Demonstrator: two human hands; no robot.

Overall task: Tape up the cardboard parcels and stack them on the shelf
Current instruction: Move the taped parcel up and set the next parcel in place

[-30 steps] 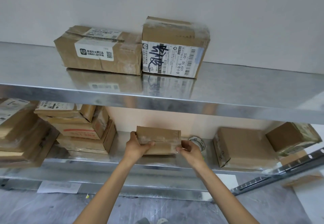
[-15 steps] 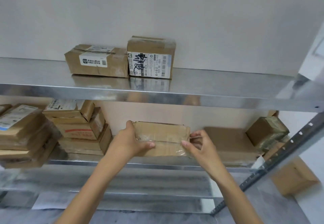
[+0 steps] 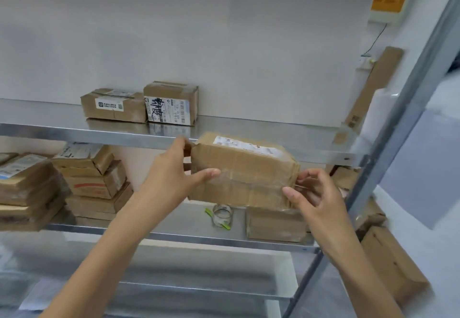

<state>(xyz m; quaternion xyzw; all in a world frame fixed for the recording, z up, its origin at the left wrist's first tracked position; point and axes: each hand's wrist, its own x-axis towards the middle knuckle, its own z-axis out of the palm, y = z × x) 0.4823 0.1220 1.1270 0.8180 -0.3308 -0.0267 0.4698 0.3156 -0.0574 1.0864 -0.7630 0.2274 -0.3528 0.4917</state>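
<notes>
The taped parcel (image 3: 244, 171) has risen from the level of the lower shelf (image 3: 174, 235) to the front edge of the upper shelf (image 3: 99, 134), and both hands have come up with it. It now hangs in the air, tilted so that its labelled top face shows, touching neither shelf as far as can be seen.

The left hand (image 3: 174, 176) grips the left end, thumb laid across the front face and fingers wrapped behind. The right hand (image 3: 316, 193) grips the right end, thumb on the front corner and fingers curled round the side.

Clear tape covers the front seam, so sealing appears complete and stacking is in hand. Two parcels (image 3: 139, 106) stand side by side at the back of the upper shelf, with bare shelf to their right. The tape roll (image 3: 222, 215) lies on the lower shelf, below the parcel.
</notes>
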